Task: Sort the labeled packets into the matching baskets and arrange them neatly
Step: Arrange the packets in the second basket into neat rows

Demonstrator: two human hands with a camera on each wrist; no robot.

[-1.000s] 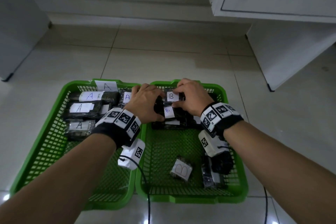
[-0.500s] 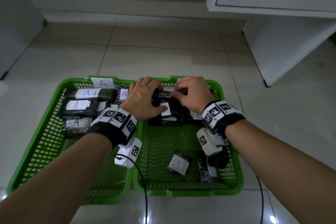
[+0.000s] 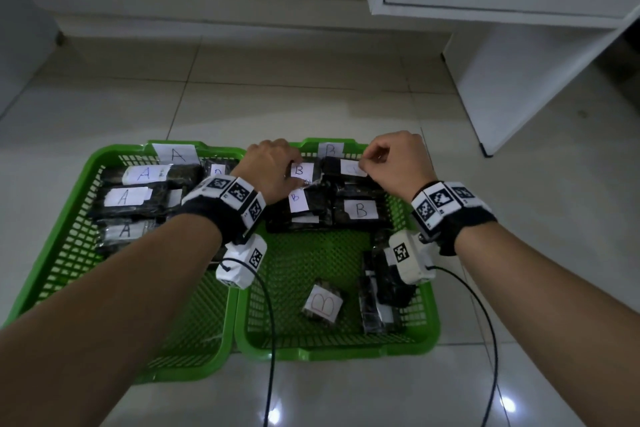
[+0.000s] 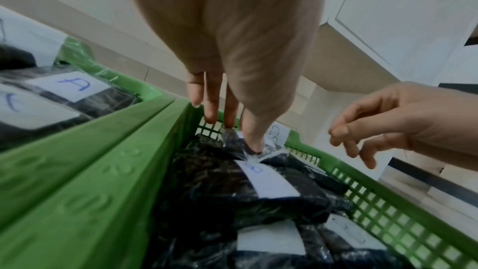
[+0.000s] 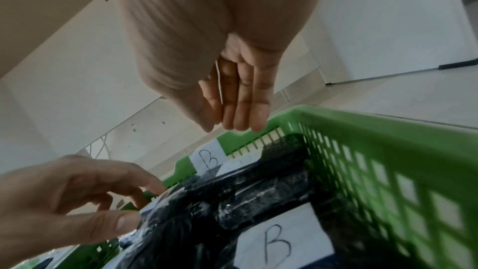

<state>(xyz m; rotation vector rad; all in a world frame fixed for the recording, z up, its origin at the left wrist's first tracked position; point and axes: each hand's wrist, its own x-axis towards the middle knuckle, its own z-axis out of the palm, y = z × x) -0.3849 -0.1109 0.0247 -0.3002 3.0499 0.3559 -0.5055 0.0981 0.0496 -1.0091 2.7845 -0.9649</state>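
Two green baskets stand side by side on the floor: the left basket tagged A, the right basket tagged B. Dark A packets lie in the left one. At the far end of the right basket my left hand pinches a B packet, thumb on its wrapper and fingers behind it. Beside it lies another dark packet. My right hand hovers just above that packet, holding nothing, its fingers nearly straight. Two more B packets sit nearer me.
A small packet with a red B and a dark packet lie loose in the near part of the right basket. A white cabinet stands at the back right. Camera cables trail over the tiled floor in front.
Both hands were together on one packet at the far middle of the B basket. Now they are apart: my right hand has let go and moved right, and my left still holds the packet.
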